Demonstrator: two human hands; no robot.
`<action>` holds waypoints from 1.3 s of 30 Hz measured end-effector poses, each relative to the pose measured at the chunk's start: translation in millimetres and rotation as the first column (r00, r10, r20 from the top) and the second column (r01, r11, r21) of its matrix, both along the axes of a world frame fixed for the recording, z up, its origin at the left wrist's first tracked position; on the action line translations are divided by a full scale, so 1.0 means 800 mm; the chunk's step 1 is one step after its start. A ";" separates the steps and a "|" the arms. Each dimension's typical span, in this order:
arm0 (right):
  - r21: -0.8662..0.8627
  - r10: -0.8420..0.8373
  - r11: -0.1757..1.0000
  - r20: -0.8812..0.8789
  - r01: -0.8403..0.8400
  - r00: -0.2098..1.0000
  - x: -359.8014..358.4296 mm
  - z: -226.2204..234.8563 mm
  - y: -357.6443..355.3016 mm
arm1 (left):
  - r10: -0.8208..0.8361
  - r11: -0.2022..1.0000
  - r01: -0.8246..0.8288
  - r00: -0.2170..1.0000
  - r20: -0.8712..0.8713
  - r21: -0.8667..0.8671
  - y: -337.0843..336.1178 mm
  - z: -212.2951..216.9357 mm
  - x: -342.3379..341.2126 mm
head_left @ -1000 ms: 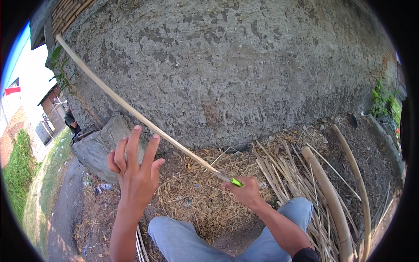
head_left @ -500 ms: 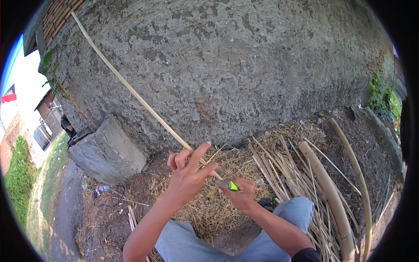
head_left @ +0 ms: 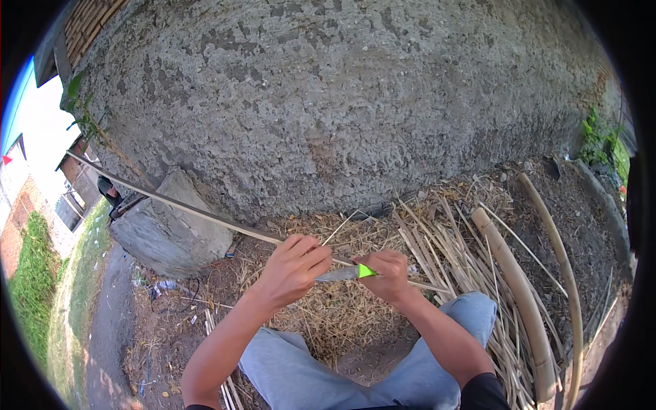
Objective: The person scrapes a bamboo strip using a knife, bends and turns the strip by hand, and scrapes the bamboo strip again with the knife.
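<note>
A long, thin bamboo strip (head_left: 183,204) slants from the far left down toward the middle, passing through my left hand (head_left: 292,270). The fingers of that hand are closed round it. My right hand (head_left: 387,275) is closed on a knife (head_left: 367,271), whose bright green part shows at the fist. Its grey blade points left toward my left hand, just below the strip. The strip reaches my right fist too, and a pale length continues out on the fist's right side. Whether the blade touches the strip I cannot tell.
Split bamboo strips (head_left: 437,256) lie heaped at the right, beside a thick bamboo pole (head_left: 517,301) and a thinner curved one (head_left: 562,253). A rough grey wall (head_left: 383,116) rises ahead. A stone block (head_left: 167,229) stands at the left. Shavings (head_left: 321,321) cover the ground between my knees.
The strip's far end has swung down and left, away from the wall. My left hand has gone from spread fingers to a closed grip. The knife blade now points left, more level.
</note>
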State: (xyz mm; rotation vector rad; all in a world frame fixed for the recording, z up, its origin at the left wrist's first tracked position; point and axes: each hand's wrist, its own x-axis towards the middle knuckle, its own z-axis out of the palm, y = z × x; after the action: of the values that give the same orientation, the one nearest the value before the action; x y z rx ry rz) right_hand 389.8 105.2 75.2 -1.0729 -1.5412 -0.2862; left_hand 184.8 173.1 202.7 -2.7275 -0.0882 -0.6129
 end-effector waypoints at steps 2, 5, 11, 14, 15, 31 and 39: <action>-0.021 0.001 1.000 0.014 -0.001 1.000 0.004 -0.002 0.003 | -0.010 1.000 0.011 0.999 -0.032 0.008 -0.001 0.000 -0.004; 0.020 0.049 0.999 0.038 -0.050 0.998 0.006 -0.003 0.005 | -0.037 0.996 0.041 0.997 -0.061 0.077 -0.002 -0.008 -0.005; -0.013 0.102 0.995 -0.006 -0.102 0.995 0.006 0.006 -0.002 | 0.043 0.994 -0.049 0.997 0.066 0.096 -0.010 -0.015 0.002; -0.035 0.113 0.993 -0.051 -0.115 0.992 0.005 0.006 -0.001 | 0.066 0.996 -0.054 0.983 0.173 -0.073 -0.003 -0.021 0.005; -0.059 0.125 0.990 -0.071 -0.130 0.990 0.004 0.004 -0.001 | 0.075 0.988 -0.044 0.973 0.216 -0.147 -0.001 -0.022 0.006; -0.256 0.044 0.963 -0.152 -0.082 0.987 0.000 0.016 -0.014 | 0.055 0.982 -0.004 0.962 0.267 -0.188 -0.004 -0.012 0.001; -0.204 -0.054 0.979 -0.327 -0.014 0.943 0.005 0.009 0.005 | 0.197 0.967 -0.245 0.896 0.399 0.072 -0.002 -0.013 -0.015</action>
State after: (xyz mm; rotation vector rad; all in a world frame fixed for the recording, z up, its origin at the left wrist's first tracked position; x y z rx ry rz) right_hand 393.6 109.0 82.4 -1.2285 -1.2740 0.0423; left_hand 172.8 171.6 192.1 -2.3966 -0.4380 -1.0456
